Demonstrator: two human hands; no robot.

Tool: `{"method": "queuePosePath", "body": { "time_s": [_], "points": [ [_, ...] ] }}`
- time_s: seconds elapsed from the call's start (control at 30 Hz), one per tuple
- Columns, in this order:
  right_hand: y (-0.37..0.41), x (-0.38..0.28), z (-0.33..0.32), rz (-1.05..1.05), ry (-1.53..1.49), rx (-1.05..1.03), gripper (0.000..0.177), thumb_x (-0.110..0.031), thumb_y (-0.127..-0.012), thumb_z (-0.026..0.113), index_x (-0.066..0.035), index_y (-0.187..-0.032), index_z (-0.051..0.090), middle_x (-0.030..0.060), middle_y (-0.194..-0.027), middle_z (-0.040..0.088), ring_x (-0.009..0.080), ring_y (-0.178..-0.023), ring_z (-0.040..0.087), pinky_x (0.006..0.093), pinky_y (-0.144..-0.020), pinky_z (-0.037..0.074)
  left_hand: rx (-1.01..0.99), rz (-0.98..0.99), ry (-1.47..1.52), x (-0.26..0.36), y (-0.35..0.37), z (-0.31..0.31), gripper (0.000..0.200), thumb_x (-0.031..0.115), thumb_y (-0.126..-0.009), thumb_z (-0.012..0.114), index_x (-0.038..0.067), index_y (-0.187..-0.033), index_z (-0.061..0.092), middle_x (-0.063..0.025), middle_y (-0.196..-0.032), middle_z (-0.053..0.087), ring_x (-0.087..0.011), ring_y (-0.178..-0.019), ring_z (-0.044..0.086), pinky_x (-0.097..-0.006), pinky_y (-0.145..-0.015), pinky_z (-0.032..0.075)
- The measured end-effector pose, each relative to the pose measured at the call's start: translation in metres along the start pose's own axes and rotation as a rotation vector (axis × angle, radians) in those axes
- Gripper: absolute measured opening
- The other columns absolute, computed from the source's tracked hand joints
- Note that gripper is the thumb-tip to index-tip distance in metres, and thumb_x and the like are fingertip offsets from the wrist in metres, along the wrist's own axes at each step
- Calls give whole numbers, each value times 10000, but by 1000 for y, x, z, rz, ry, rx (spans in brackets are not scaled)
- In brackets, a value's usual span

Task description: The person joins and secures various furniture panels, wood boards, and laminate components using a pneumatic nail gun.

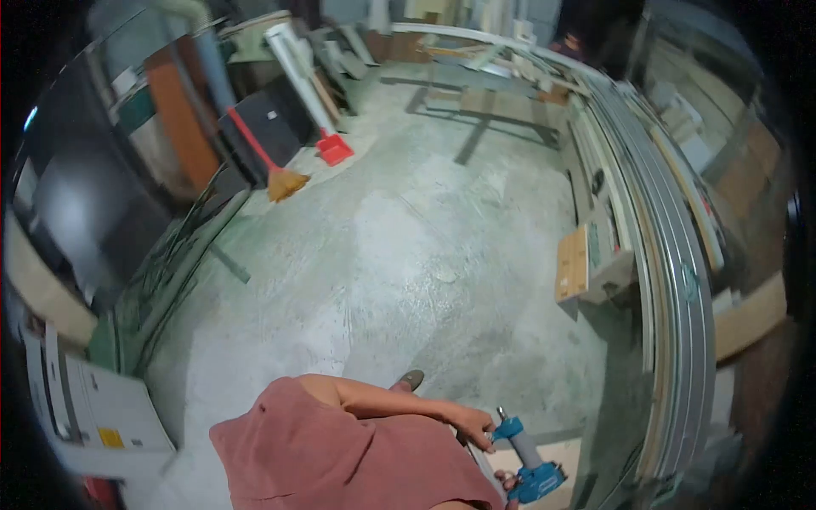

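Observation:
A teal and grey nail gun (529, 455) lies low at the right of my body, over a pale board (561, 459). My left hand (473, 425) reaches across from the left, its fingers closed at the teal end of the handle, beside a small metal fitting. Nearer the bottom edge, my right hand (509, 483) has its curled fingers against the tool's teal body; the rest of this hand is mostly hidden. Pink cloth of my shirt (340, 450) fills the bottom centre.
Long metal profiles (680, 289) run along the right, with a cardboard-faced box (574, 263) beside them. A broom (285, 183), red dustpan (334, 149) and leaning panels (178, 119) stand at upper left. A white cabinet (115, 408) is lower left. Another person (571, 44) shows far back.

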State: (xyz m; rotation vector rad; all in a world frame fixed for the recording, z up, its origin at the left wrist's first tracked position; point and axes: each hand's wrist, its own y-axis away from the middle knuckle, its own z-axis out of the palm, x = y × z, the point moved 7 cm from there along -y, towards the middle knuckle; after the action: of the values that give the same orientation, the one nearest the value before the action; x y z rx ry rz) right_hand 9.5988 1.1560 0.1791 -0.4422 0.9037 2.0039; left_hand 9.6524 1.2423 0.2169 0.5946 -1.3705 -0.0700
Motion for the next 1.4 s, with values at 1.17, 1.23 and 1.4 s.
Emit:
{"method": "queuePosePath", "body": {
  "time_s": [1.17,1.23,1.4],
  "points": [
    [192,205,46,-664,-684,848,554,-315,-686,661,-20,-1116,471,51,-752,567,116,-613,523,214,-506,412,-913,-182,-642,-90,-41,141,458,429,-797,520,32,-1020,566,-129,-999,570,-232,-972,510,-366,-869,374],
    [224,210,45,-688,-686,860,493,-272,-687,644,-7,-1074,493,49,-739,564,119,-604,523,222,-493,411,-905,-208,-648,-100,-36,167,482,451,-799,503,36,-1039,556,-141,-1034,549,-250,-997,491,-372,-886,356],
    [277,243,27,-833,-680,913,483,-276,-661,653,10,-1023,510,82,-766,552,139,-562,515,239,-476,413,-732,-173,-835,-67,-28,229,591,578,-765,450,91,-1083,556,-130,-941,595,-243,-967,518,-311,-857,360]
  ]
}}
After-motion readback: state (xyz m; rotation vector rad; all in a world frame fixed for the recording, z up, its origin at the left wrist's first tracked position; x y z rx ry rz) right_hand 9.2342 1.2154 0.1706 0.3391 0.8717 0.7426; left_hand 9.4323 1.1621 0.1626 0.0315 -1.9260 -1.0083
